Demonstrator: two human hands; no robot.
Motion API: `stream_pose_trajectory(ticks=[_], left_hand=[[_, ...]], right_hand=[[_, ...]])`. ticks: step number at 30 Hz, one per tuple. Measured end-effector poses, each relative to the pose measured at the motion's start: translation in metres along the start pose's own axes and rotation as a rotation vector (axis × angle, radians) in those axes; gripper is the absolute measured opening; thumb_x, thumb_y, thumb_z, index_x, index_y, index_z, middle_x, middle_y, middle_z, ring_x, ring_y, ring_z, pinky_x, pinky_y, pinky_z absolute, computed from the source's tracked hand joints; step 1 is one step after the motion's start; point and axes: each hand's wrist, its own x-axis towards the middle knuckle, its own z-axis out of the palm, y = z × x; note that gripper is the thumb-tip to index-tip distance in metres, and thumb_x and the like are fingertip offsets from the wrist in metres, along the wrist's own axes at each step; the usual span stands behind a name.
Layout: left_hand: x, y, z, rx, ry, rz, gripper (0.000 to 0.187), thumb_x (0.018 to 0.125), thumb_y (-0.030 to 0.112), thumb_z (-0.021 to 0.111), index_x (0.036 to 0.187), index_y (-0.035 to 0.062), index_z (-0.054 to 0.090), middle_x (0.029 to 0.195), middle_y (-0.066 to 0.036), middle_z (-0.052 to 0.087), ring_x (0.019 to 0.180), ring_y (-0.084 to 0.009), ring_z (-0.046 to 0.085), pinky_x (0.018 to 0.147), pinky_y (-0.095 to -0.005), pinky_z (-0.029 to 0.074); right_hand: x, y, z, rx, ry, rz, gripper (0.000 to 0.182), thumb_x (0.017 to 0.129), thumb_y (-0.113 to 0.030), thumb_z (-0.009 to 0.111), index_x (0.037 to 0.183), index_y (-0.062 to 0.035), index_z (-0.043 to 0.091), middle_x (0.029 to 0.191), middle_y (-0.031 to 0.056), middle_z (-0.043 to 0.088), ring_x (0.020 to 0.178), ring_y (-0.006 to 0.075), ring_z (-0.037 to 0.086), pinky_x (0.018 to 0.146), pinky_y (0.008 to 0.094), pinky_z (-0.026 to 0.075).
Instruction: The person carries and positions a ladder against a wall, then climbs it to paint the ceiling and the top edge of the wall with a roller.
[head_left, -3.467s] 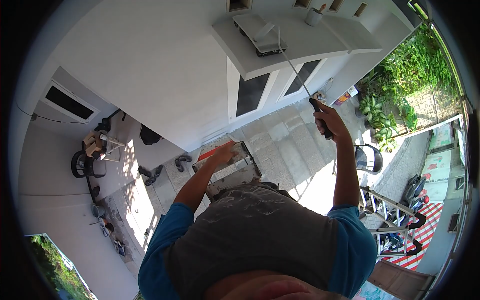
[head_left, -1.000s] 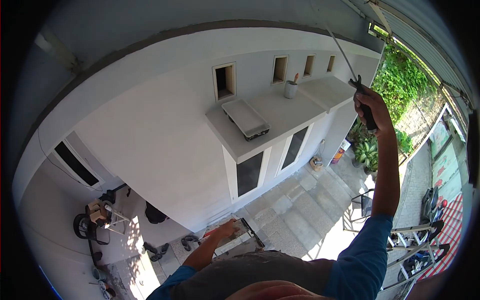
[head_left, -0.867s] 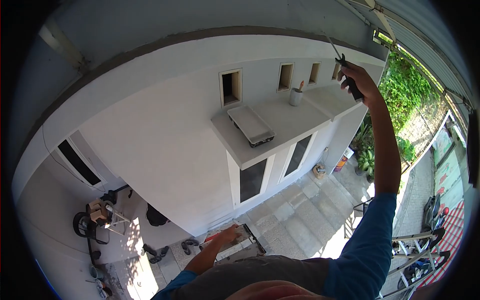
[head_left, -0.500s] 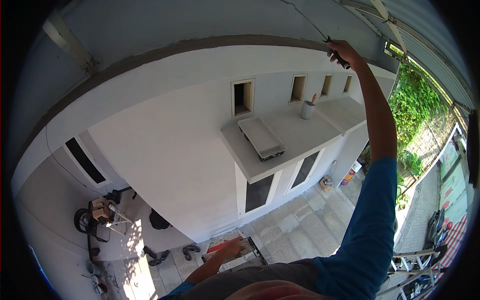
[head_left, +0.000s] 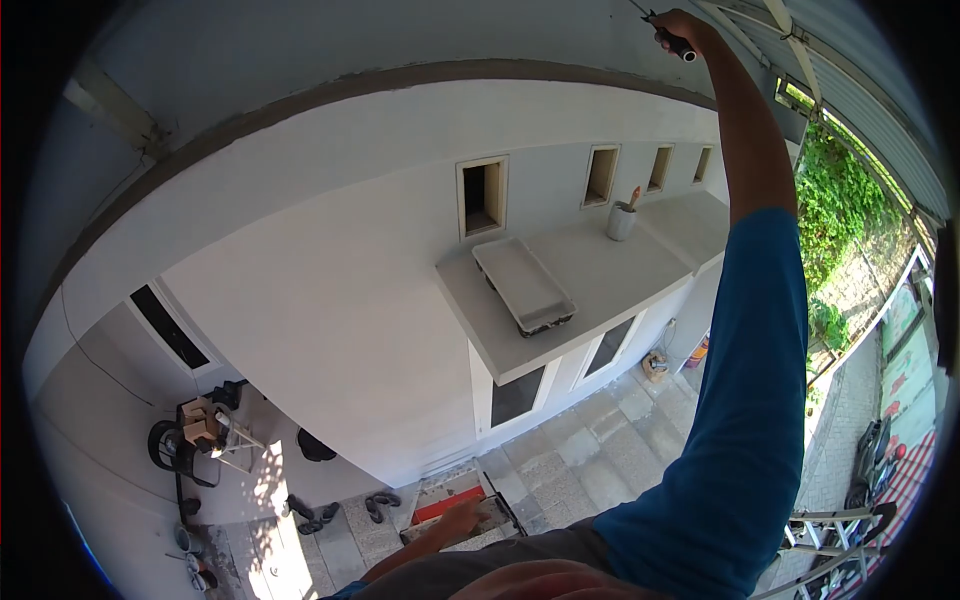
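High at the upper right, my right hand (head_left: 680,33) is closed round the black handle of what looks like a paint roller (head_left: 684,50). Its thin metal rod runs up to the left and leaves the view, so the head is hidden. Low in the middle, my left hand (head_left: 460,520) rests with fingers stretched over a stepladder top (head_left: 508,515) that carries a red strip (head_left: 447,503). A whitish paint tray (head_left: 523,283) lies on the concrete ledge (head_left: 590,265). Behind it a paint-smeared pot (head_left: 620,222) stands upright with an orange-handled brush (head_left: 634,197) in it.
Small framed openings (head_left: 482,197) line the wall above the ledge. A grey-brown band (head_left: 400,80) crosses the wall overhead. Paving (head_left: 570,455) lies far below, with shoes (head_left: 380,505) and a wheeled thing loaded with boxes (head_left: 203,422). Another ladder (head_left: 830,530) stands at the lower right.
My right hand has risen with the roller, and the rod now mostly runs out of view at the top. My left hand stays on the stepladder top, shifted slightly down.
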Motion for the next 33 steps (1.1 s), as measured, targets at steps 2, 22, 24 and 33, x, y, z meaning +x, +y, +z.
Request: stream_pose_trajectory(ticks=[2,22,24,33], left_hand=[[0.000,-0.001,-0.002,-0.007,-0.008,-0.016,0.063,0.089,0.045,0.065,0.138,0.0090,0.047,0.128,-0.022,0.059,0.120,-0.0375,0.056,0.096,-0.0473,0.046],[0.021,-0.023,0.000,0.069,-0.097,0.111,0.064,0.090,0.045,0.064,0.137,0.0041,0.048,0.132,-0.023,0.056,0.125,-0.0383,0.052,0.101,-0.0469,0.043],[0.020,-0.002,-0.033,0.172,-0.148,0.167,0.063,0.090,0.046,0.063,0.135,0.0026,0.050,0.132,-0.022,0.056,0.124,-0.0382,0.053,0.102,-0.0465,0.043],[-0.064,0.211,-0.349,0.423,0.661,0.772,0.037,0.088,0.014,0.069,0.122,0.0076,0.059,0.114,-0.011,0.065,0.111,-0.0282,0.060,0.097,-0.0434,0.045]], right_hand=[[0.016,0.007,-0.004,-0.057,-0.041,0.053,0.033,0.100,-0.031,0.050,0.078,-0.0073,0.056,0.060,0.0017,0.054,0.048,0.0098,0.051,0.040,0.0276,0.040],[-0.054,-0.045,0.031,-0.495,0.210,0.100,0.035,0.097,-0.028,0.058,0.072,-0.0041,0.061,0.057,0.0066,0.055,0.044,0.0191,0.048,0.043,0.0358,0.041],[-0.017,-0.002,0.022,-0.350,0.168,-0.080,0.033,0.100,-0.029,0.049,0.079,-0.0030,0.054,0.053,0.0022,0.048,0.036,0.0107,0.042,0.032,0.0308,0.035],[-0.073,0.041,-0.012,-0.515,-0.068,-0.083,0.037,0.099,-0.029,0.050,0.076,-0.0005,0.054,0.048,0.0059,0.048,0.033,0.0145,0.044,0.031,0.0327,0.036]])
